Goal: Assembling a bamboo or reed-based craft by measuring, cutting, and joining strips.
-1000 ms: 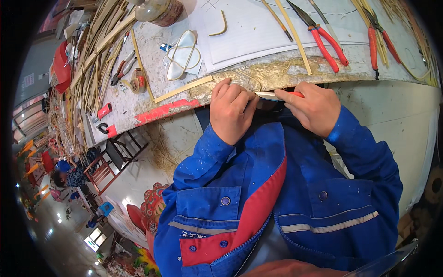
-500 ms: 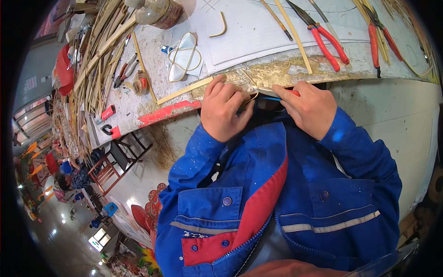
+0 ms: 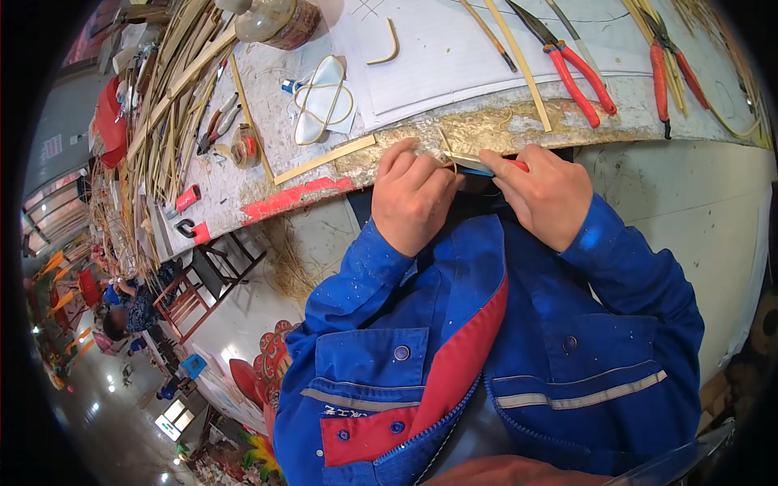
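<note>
At the table's front edge, my right hand (image 3: 545, 190) is closed round a knife (image 3: 466, 160) with a red handle. Its blade points left, toward my other hand. My left hand (image 3: 413, 194) has its fingers curled in a pinch right beside the blade tip. A thin pale bamboo strip (image 3: 445, 139) stands up at the blade, and its lower end disappears by my left fingertips. Something narrow and blue shows just under the blade; what it is I cannot make out.
The worn table edge (image 3: 324, 188) bears a flat bamboo strip (image 3: 328, 159). Farther back lie a white mask (image 3: 321, 101), red-handled pliers (image 3: 567, 69), more red-handled pliers (image 3: 660, 69), a tape roll (image 3: 244, 147) and a jar (image 3: 279, 23). Many bamboo strips (image 3: 174, 97) pile up at left.
My left hand has shifted right, closer to the knife blade. The thin strip's upper end stands more upright now. My right hand stays almost in place.
</note>
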### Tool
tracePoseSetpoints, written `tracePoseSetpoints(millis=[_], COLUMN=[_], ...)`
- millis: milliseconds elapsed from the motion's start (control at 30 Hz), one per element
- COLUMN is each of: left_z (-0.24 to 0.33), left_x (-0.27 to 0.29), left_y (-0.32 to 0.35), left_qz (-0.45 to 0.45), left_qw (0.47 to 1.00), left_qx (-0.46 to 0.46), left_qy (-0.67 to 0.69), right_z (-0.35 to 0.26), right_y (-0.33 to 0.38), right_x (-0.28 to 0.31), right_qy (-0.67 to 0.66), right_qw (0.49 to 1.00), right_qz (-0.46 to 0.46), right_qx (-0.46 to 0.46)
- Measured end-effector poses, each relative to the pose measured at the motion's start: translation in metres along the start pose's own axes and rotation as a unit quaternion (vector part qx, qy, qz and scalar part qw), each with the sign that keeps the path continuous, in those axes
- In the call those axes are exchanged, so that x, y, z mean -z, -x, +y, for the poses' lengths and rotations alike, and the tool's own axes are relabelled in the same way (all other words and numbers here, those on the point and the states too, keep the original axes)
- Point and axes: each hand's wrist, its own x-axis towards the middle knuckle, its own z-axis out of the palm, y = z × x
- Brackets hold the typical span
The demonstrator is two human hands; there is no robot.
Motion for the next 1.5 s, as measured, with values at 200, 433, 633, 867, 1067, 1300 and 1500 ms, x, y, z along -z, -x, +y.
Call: tracePoseSetpoints(millis=[200, 433, 633, 867, 1067, 1300, 1500], left_z=[0.023, 0.013, 0.010, 0.006, 0.025, 0.033, 0.028], left_x=[0.002, 0.005, 0.004, 0.003, 0.013, 0.011, 0.016], left_y=[0.023, 0.049, 0.057, 0.060, 0.043, 0.024, 0.027], left_qz=[-0.059, 0.029, -0.030, -0.024, 0.002, 0.078, 0.097], left_qw=[0.996, 0.790, 0.743, 0.718, 0.773, 0.938, 0.922], left_qx=[-0.019, 0.234, 0.247, 0.218, 0.288, 0.177, 0.193], left_qy=[0.058, 0.566, 0.621, 0.661, 0.566, 0.287, 0.321], right_z=[-0.005, 0.003, -0.016, -0.017, -0.021, -0.030, -0.034], right_y=[-0.002, -0.002, -0.016, -0.019, -0.016, -0.010, -0.003], right_x=[-0.001, -0.016, -0.014, -0.017, -0.022, -0.028, -0.020], right_qy=[0.007, -0.549, -0.742, -0.723, -0.711, -0.640, -0.637], right_qw=[0.999, 0.800, 0.574, 0.581, 0.623, 0.715, 0.738], right_qz=[0.002, 0.006, -0.092, -0.119, -0.069, -0.032, -0.032], right_qx=[-0.047, -0.242, -0.334, -0.353, -0.319, -0.280, -0.219])
